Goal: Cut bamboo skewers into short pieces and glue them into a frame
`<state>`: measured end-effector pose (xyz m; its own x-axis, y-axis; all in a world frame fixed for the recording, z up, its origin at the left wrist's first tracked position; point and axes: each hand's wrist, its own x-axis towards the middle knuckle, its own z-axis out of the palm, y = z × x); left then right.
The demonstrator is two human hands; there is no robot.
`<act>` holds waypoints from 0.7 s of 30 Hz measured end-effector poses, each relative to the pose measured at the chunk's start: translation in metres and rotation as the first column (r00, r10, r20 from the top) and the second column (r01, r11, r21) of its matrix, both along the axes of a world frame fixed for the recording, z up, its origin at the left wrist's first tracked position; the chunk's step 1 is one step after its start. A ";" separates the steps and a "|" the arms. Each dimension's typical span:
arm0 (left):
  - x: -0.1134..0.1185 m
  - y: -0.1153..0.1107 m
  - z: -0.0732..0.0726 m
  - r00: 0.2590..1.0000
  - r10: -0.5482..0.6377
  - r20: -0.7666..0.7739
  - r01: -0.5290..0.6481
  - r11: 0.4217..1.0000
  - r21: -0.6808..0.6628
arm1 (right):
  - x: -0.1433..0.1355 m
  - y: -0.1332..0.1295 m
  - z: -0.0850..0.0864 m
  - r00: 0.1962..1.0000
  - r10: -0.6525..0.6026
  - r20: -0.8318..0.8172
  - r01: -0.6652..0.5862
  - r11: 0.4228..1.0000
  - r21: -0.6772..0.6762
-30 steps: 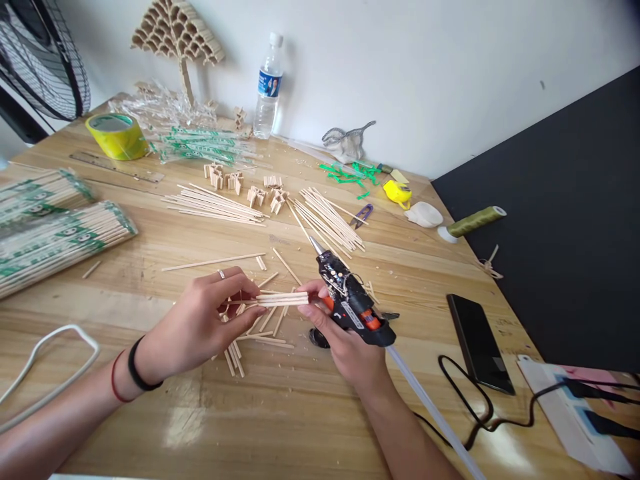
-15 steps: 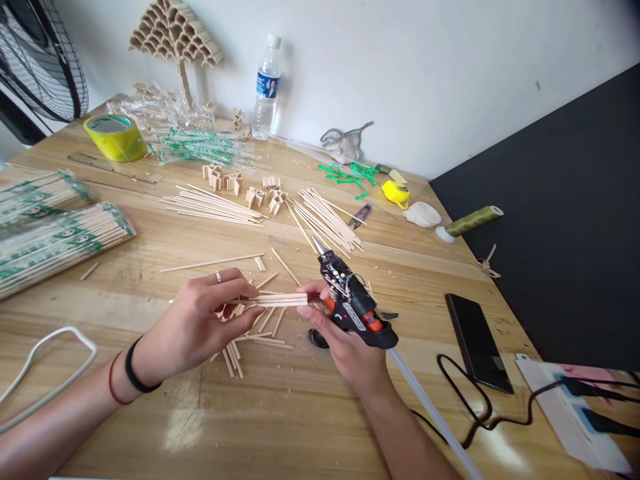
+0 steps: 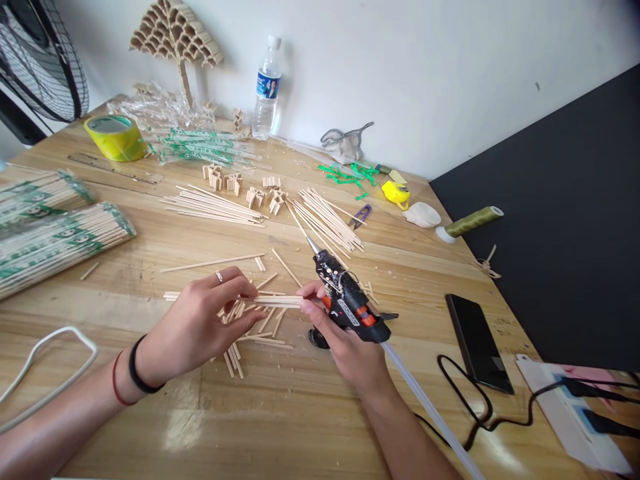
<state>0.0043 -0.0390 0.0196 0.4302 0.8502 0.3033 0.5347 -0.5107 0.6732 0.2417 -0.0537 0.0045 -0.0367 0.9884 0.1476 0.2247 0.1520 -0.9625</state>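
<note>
My right hand (image 3: 350, 347) is wrapped round a black hot glue gun (image 3: 345, 290), its metal nozzle pointing up and away. Its thumb and forefinger also pinch the right end of a small bundle of thin wooden sticks (image 3: 280, 301). Around the middle of that bundle curl the fingers of my left hand (image 3: 200, 320); its thumb sits slightly lower, a little off the sticks. The left ends poke out behind this hand. Cut stick pieces (image 3: 235, 360) lie scattered on the table below both hands.
Longer sticks (image 3: 215, 205) and small glued stick shapes (image 3: 255, 197) lie beyond my hands. Bagged sticks (image 3: 65, 240) are at left, yellow tape (image 3: 115, 138) and a water bottle (image 3: 267, 90) at the back. A phone (image 3: 477, 343) and black cable (image 3: 480, 420) lie right.
The glue gun has shifted slightly left and tipped a little. The stick bundle has turned slightly, its left ends now showing past my left hand. My left thumb has eased away from the sticks.
</note>
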 end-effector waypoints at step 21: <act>0.000 0.004 0.005 0.997 0.011 0.072 -0.002 0.994 -0.113 | -0.003 0.003 -0.001 0.999 -0.015 -0.042 0.014 1.000 -0.028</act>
<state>0.0043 -0.0355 0.0247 0.4049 0.8836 0.2351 0.4856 -0.4257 0.7636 0.2387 -0.0507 0.0035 -0.0166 0.9925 0.1214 0.1863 0.1223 -0.9749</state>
